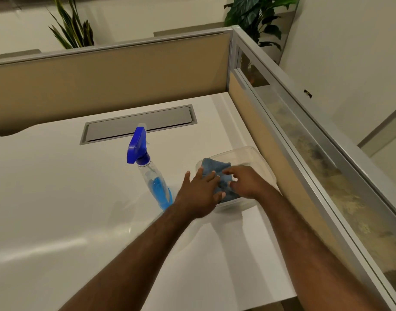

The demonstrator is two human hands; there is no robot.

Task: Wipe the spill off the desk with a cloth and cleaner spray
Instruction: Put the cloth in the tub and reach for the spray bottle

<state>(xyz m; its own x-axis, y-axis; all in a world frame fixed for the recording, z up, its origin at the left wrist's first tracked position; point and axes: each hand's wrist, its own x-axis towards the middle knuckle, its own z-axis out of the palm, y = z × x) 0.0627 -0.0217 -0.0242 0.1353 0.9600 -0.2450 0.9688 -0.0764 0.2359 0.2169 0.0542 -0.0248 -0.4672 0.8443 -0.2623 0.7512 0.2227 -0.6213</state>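
Observation:
A folded blue cloth (216, 168) lies inside a clear plastic container (248, 153) near the right side of the white desk (58, 198). My left hand (198, 194) rests flat with fingers spread on the cloth's near left part. My right hand (246, 182) reaches into the container, its fingers curled over the cloth beside the left hand. A clear spray bottle (151, 173) with a blue trigger head and blue liquid stands just left of the container. A faint wet sheen (125, 221) shows on the desk in front of the bottle.
A grey cable hatch (138, 124) is set into the desk behind the bottle. Beige partition panels (102, 81) wall the desk at the back and right, with a frosted glass strip (304, 158) along the right. Potted plants (73, 28) stand beyond the partition.

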